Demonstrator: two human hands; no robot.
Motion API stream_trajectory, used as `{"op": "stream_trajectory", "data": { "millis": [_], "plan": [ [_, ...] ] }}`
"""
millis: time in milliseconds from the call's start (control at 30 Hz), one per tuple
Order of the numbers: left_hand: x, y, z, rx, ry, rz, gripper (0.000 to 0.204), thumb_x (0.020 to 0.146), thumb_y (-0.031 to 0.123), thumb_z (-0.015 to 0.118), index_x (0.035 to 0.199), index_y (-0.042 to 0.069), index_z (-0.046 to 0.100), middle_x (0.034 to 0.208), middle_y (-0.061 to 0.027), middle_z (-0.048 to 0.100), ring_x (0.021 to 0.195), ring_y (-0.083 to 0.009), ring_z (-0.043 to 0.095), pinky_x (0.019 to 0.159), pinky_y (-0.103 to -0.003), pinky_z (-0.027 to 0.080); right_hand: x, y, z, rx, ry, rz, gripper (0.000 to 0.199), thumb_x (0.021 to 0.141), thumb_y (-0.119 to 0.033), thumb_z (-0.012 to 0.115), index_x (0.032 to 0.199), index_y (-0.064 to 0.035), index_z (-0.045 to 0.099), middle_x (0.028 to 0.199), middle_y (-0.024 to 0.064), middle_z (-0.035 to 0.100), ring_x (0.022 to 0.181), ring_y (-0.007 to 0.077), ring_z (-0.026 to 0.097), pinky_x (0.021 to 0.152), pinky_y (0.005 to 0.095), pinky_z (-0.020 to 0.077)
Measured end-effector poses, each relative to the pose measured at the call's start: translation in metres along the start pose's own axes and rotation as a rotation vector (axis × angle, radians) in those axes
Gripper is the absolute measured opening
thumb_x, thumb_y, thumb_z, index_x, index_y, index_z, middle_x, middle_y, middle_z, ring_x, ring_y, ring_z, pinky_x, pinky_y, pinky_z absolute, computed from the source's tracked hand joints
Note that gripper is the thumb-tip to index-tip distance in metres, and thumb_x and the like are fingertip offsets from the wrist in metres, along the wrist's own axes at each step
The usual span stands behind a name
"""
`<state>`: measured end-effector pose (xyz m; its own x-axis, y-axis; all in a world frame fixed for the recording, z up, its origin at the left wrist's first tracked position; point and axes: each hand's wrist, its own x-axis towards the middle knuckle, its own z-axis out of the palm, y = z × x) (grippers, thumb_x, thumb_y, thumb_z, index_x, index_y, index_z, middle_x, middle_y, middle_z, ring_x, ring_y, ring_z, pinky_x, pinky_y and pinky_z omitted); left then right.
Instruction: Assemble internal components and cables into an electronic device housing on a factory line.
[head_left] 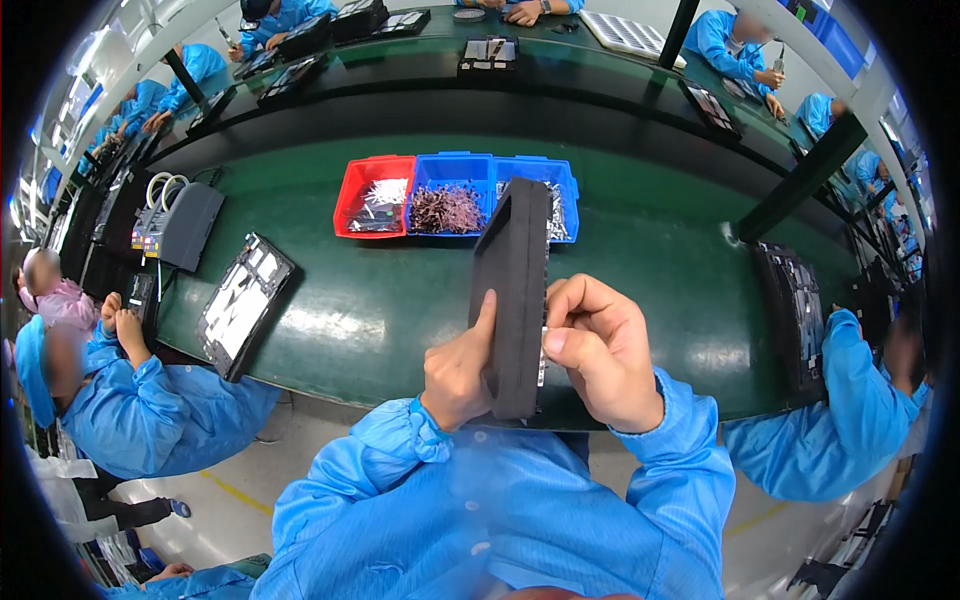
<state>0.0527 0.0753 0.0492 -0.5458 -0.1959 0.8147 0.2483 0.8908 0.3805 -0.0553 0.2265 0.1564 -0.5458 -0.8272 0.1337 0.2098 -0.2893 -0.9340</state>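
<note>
A thick black foam tray (517,300) stands tilted up on edge above the near side of the bench. My left hand (458,375) grips its left side, with the thumb lying along the dark face. Small silvery and white parts show in a thin strip along the tray's right side, but most of that side is turned away. My right hand (608,355) is at this side, with thumb and forefinger pinched together against the strip. A tiny pale bit shows at the fingertips, too small to name.
A red bin (345,205) and two blue bins (450,160) with small parts stand beyond the tray. Another loaded black tray (245,305) and a grey machine (190,225) are at left. Dark posts (805,178) rise at right; co-workers in blue sit on both sides and across.
</note>
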Motion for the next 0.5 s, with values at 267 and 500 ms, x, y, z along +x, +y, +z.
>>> {"op": "stream_trajectory", "data": {
  "millis": [267, 500],
  "plan": [
    [0.000, 0.002, 0.002, -0.001, -0.019, 0.002, 0.078, 0.073, 0.007, 0.083, 0.143, -0.016, 0.057, 0.077, -0.0159, 0.071, 0.058, -0.0232, 0.070, 0.055, -0.035, 0.056, -0.018, 0.031, 0.020, -0.037, 0.102, -0.282, 0.036, 0.090, -0.004, 0.056, 0.125, -0.0011, 0.047, 0.122, 0.0126, 0.052, 0.109, 0.0187, 0.052, 0.095, 0.0375, 0.0448],
    [-0.005, -0.004, -0.014, -0.092, -0.147, -0.151, 0.053, 0.081, 0.004, 0.077, 0.132, -0.008, 0.066, 0.077, -0.0129, 0.069, 0.061, -0.0251, 0.068, 0.058, -0.035, 0.056, 0.000, 0.021, -0.012, -0.127, 0.072, -0.580, 0.041, 0.088, -0.007, 0.071, 0.120, -0.0022, 0.045, 0.120, 0.0186, 0.056, 0.107, 0.0218, 0.053, 0.096, 0.0375, 0.0435]
  ]
}}
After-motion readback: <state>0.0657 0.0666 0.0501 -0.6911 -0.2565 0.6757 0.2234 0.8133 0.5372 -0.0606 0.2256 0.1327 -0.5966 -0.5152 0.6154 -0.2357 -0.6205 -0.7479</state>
